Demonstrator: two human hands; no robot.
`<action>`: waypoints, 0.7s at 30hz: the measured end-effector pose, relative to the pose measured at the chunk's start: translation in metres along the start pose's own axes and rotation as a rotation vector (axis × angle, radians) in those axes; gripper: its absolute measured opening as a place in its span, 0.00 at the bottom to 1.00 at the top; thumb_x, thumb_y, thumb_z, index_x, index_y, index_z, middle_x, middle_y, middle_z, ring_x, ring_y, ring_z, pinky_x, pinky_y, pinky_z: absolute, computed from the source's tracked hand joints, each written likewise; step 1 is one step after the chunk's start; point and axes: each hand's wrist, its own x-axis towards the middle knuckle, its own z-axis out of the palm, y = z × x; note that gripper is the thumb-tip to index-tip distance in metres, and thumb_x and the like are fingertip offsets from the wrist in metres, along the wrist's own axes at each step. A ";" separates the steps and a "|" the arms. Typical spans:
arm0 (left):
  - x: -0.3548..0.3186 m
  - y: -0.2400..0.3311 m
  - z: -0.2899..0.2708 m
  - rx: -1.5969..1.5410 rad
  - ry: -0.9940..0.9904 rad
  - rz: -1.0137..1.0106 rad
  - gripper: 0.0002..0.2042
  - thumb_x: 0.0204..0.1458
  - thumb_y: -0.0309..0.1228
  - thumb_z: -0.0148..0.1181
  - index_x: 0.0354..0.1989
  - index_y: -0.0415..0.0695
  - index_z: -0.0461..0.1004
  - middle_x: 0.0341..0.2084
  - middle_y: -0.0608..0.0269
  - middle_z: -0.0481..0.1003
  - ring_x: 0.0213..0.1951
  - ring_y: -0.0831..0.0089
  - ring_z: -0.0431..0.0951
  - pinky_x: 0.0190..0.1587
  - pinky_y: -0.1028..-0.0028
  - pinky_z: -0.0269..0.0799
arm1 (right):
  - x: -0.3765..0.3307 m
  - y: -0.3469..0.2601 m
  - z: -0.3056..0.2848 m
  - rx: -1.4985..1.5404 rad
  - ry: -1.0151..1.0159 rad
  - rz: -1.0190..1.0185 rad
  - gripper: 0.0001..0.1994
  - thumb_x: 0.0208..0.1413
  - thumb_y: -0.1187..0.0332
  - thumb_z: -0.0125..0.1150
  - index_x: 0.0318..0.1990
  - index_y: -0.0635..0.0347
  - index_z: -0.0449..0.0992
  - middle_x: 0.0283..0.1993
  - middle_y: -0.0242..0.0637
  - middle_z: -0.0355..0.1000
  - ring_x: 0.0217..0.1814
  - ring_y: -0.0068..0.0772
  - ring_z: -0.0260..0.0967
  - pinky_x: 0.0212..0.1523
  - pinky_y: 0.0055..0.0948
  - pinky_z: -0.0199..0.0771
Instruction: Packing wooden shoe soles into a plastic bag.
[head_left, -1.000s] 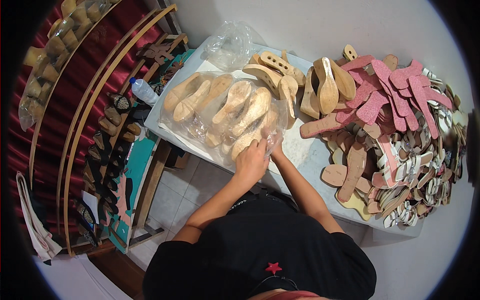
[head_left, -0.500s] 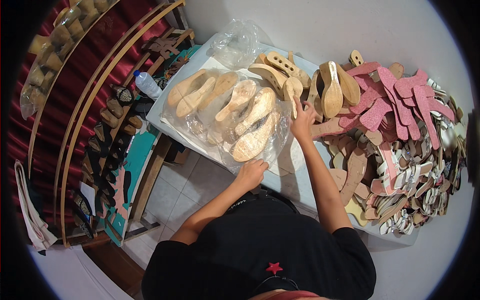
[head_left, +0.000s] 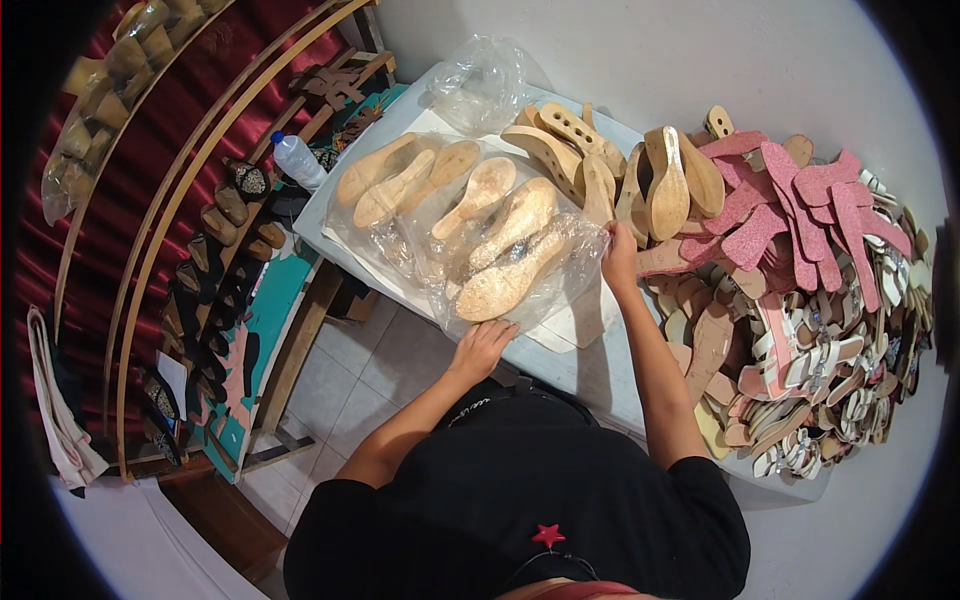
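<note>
A clear plastic bag (head_left: 580, 240) lies on the table in front of me, with a pair of pale wooden shoe soles (head_left: 515, 275) inside it. My right hand (head_left: 620, 258) pinches the bag's right edge. At its near edge, my left hand (head_left: 482, 352) has bent fingers against the plastic, just below the nearest sole; the thumb is hidden. More bagged wooden soles (head_left: 395, 185) lie to the left. Beyond my right hand, loose wooden soles with raised heels (head_left: 667, 185) stand upright, and others (head_left: 572, 140) lean together at the back.
Pink glittery strips (head_left: 790, 215) and a heap of white sandals (head_left: 800, 350) cover the table's right side. A crumpled plastic bag (head_left: 478, 85) sits at the back. Left are a water bottle (head_left: 298, 162) and a rack of dark shoes (head_left: 205, 300).
My right hand has moved off a loose wooden sole and drawn slightly nearer, onto the bag's right edge. My left hand has shifted a little left along the near edge.
</note>
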 end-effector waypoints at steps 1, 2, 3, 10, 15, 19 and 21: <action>-0.003 -0.003 -0.003 -0.003 -0.001 0.000 0.20 0.39 0.22 0.49 0.45 0.44 0.68 0.39 0.63 0.68 0.42 0.69 0.68 0.42 0.71 0.62 | -0.006 0.001 -0.001 -0.011 -0.017 -0.017 0.04 0.44 0.79 0.48 0.30 0.62 0.66 0.29 0.46 0.66 0.34 0.49 0.63 0.34 0.38 0.59; -0.006 -0.006 -0.008 -0.043 -0.009 0.016 0.19 0.39 0.23 0.49 0.45 0.44 0.68 0.39 0.63 0.68 0.43 0.68 0.68 0.43 0.70 0.63 | -0.011 0.002 -0.002 -0.014 -0.016 -0.015 0.04 0.44 0.79 0.48 0.30 0.62 0.66 0.29 0.46 0.66 0.34 0.49 0.63 0.34 0.38 0.59; -0.009 -0.010 -0.013 -0.083 -0.017 0.032 0.19 0.39 0.23 0.49 0.44 0.43 0.69 0.39 0.63 0.68 0.43 0.68 0.68 0.44 0.70 0.63 | -0.017 0.004 -0.002 -0.015 -0.042 -0.059 0.05 0.44 0.79 0.47 0.30 0.62 0.66 0.29 0.46 0.66 0.34 0.49 0.63 0.34 0.38 0.59; -0.027 -0.033 -0.022 -0.019 0.081 0.072 0.17 0.39 0.24 0.50 0.42 0.43 0.70 0.40 0.63 0.69 0.41 0.67 0.70 0.40 0.71 0.67 | -0.034 -0.015 0.013 -0.011 -0.128 0.111 0.12 0.43 0.80 0.48 0.38 0.66 0.69 0.35 0.49 0.69 0.39 0.49 0.66 0.39 0.37 0.65; -0.006 -0.028 -0.025 -0.199 0.065 0.065 0.13 0.37 0.22 0.52 0.35 0.39 0.72 0.33 0.63 0.73 0.38 0.64 0.72 0.35 0.69 0.70 | -0.036 -0.010 0.020 -0.191 -0.265 0.071 0.11 0.41 0.79 0.50 0.36 0.63 0.69 0.35 0.47 0.67 0.39 0.49 0.65 0.38 0.40 0.65; 0.026 0.001 -0.033 -0.104 0.014 0.172 0.09 0.35 0.24 0.53 0.28 0.41 0.73 0.29 0.64 0.73 0.37 0.68 0.71 0.35 0.71 0.66 | -0.047 -0.021 0.027 -0.175 -0.229 0.121 0.11 0.39 0.78 0.53 0.35 0.63 0.68 0.37 0.45 0.65 0.41 0.49 0.64 0.38 0.40 0.65; 0.043 0.012 -0.029 0.084 0.004 0.226 0.06 0.34 0.29 0.52 0.23 0.46 0.72 0.29 0.68 0.72 0.39 0.72 0.68 0.39 0.71 0.58 | -0.051 -0.024 0.032 -0.091 -0.227 0.180 0.11 0.39 0.78 0.53 0.35 0.63 0.67 0.40 0.47 0.64 0.42 0.50 0.63 0.38 0.39 0.65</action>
